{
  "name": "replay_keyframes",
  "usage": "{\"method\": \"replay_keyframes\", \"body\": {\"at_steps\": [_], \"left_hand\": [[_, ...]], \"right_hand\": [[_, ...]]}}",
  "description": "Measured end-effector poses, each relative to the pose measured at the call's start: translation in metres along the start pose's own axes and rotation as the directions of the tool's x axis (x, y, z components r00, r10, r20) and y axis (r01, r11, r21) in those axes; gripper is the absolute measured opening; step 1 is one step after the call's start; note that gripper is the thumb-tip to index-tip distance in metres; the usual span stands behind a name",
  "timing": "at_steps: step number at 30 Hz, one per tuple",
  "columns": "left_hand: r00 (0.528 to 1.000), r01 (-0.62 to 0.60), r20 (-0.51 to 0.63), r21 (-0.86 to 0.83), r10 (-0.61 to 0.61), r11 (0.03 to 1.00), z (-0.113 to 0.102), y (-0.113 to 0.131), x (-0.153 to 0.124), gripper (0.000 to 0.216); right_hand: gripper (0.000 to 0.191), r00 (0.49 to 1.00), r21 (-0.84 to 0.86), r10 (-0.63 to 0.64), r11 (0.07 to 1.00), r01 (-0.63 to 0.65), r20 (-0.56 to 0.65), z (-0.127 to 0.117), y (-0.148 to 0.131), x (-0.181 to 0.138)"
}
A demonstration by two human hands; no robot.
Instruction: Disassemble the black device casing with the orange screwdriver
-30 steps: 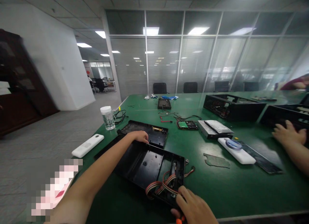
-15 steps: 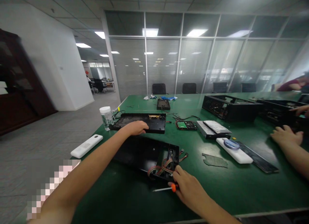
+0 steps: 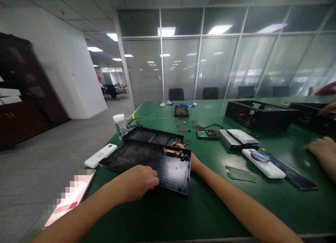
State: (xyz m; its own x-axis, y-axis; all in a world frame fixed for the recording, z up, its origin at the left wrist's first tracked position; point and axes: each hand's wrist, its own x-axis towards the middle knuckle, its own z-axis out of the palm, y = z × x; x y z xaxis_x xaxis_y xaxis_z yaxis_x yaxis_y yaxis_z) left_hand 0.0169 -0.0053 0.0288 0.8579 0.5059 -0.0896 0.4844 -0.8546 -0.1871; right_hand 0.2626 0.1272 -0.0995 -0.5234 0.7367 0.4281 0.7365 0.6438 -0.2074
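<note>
A flat black case cover (image 3: 157, 166) with a brass connector at its far edge lies tilted over the green table (image 3: 210, 208) in front of me. My left hand (image 3: 139, 180) is closed on the cover's near edge. Reaching round the cover's right side, my right hand (image 3: 183, 147) grips the far edge, mostly hidden, with only fingertips showing. A second black case shell (image 3: 152, 135) lies just behind the cover.
A white remote (image 3: 101, 155) and a clear jar (image 3: 120, 125) sit to the left. A green circuit board (image 3: 203, 134), a drive (image 3: 237, 137), a white power bank (image 3: 259, 158) and open black chassis (image 3: 258, 113) lie right. A co-worker's hand (image 3: 322, 150) rests far right.
My left hand pulled the black cover toward me over the shell with the ribbon cables, now hidden. My right hand left the near edge for the cover's far side; the screwdriver is out of sight.
</note>
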Motion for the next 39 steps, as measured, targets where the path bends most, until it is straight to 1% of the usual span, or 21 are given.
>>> {"method": "replay_keyframes", "body": {"at_steps": [2,4,7,10,12,13,15,16,17,18,20,22,24,25,27,29,33,39], "left_hand": [[1.0,0.015,0.02,-0.038,-0.014,0.999,0.013,0.002,-0.004,0.01],[0.999,0.033,0.038,-0.071,-0.031,0.997,0.027,0.001,-0.005,0.009],[0.997,0.052,0.067,-0.11,-0.045,0.993,0.049,-0.004,-0.003,0.007],[0.986,0.132,0.12,-0.131,-0.116,0.983,0.062,-0.018,0.001,0.006],[0.962,0.217,0.207,-0.182,-0.179,0.959,0.063,-0.034,0.006,0.008],[0.945,0.253,0.269,-0.236,-0.187,0.938,0.061,-0.044,0.009,0.013],[0.915,0.292,0.378,-0.384,-0.139,0.876,0.056,-0.064,0.021,0.03],[0.914,0.286,0.393,-0.459,-0.097,0.841,0.054,-0.072,0.03,0.037],[0.933,0.26,0.351,-0.502,-0.081,0.825,0.053,-0.079,0.041,0.039],[0.956,0.221,0.28,-0.506,-0.083,0.834,0.054,-0.083,0.053,0.037],[0.993,0.116,0.077,-0.435,-0.092,0.893,0.06,-0.086,0.078,0.03],[0.993,-0.01,-0.115,-0.306,-0.026,0.952,0.073,-0.085,0.099,0.024],[0.973,-0.105,-0.222,-0.209,0.057,0.972,0.089,-0.083,0.112,0.021],[0.965,-0.131,-0.25,-0.181,0.083,0.975,0.096,-0.084,0.115,0.02],[0.951,-0.145,-0.292,-0.137,0.1,0.98,0.108,-0.085,0.116,0.018],[0.938,-0.151,-0.328,-0.083,0.116,0.985,0.115,-0.087,0.115,0.018],[0.917,-0.185,-0.356,0.026,0.182,0.982,0.117,-0.083,0.113,0.019],[0.923,-0.169,-0.333,0.103,0.194,0.98,0.114,-0.076,0.115,0.016]], "right_hand": [[0.055,0.999,-0.13,-0.029,0.991,0.033,0.033,0.0,0.01,-0.006],[0.06,0.997,-0.288,-0.025,0.957,0.043,0.067,-0.004,0.023,-0.014],[0.053,0.996,-0.41,-0.001,0.912,0.035,0.084,-0.015,0.045,-0.03],[0.041,0.994,-0.424,0.049,0.906,-0.002,0.099,-0.028,0.069,-0.042],[0.036,0.989,-0.401,0.114,0.914,-0.065,0.099,-0.033,0.081,-0.047],[0.035,0.985,-0.379,0.141,0.921,-0.094,0.096,-0.034,0.086,-0.048],[0.033,0.983,-0.305,0.156,0.944,-0.122,0.092,-0.033,0.09,-0.048],[0.031,0.985,-0.259,0.146,0.959,-0.118,0.093,-0.032,0.089,-0.047],[0.03,0.987,-0.212,0.131,0.971,-0.109,0.094,-0.03,0.087,-0.046],[0.029,0.989,-0.169,0.117,0.981,-0.1,0.094,-0.028,0.083,-0.045],[0.026,0.991,-0.106,0.099,0.99,-0.089,0.092,-0.023,0.074,-0.043],[0.024,0.992,-0.068,0.087,0.994,-0.081,0.089,-0.019,0.065,-0.041],[0.023,0.994,-0.044,0.07,0.997,-0.067,0.078,-0.016,0.059,-0.04],[0.022,0.996,-0.034,0.063,0.998,-0.061,0.068,-0.015,0.057,-0.04],[0.022,0.997,-0.018,0.056,0.998,-0.055,0.05,-0.015,0.057,-0.039],[0.021,0.998,-0.004,0.058,0.998,-0.058,0.035,-0.015,0.058,-0.039],[0.02,0.997,0.03,0.071,0.997,-0.071,0.017,-0.015,0.06,-0.04],[0.019,0.997,0.06,0.077,0.995,-0.078,0.007,-0.018,0.056,-0.04]]}}
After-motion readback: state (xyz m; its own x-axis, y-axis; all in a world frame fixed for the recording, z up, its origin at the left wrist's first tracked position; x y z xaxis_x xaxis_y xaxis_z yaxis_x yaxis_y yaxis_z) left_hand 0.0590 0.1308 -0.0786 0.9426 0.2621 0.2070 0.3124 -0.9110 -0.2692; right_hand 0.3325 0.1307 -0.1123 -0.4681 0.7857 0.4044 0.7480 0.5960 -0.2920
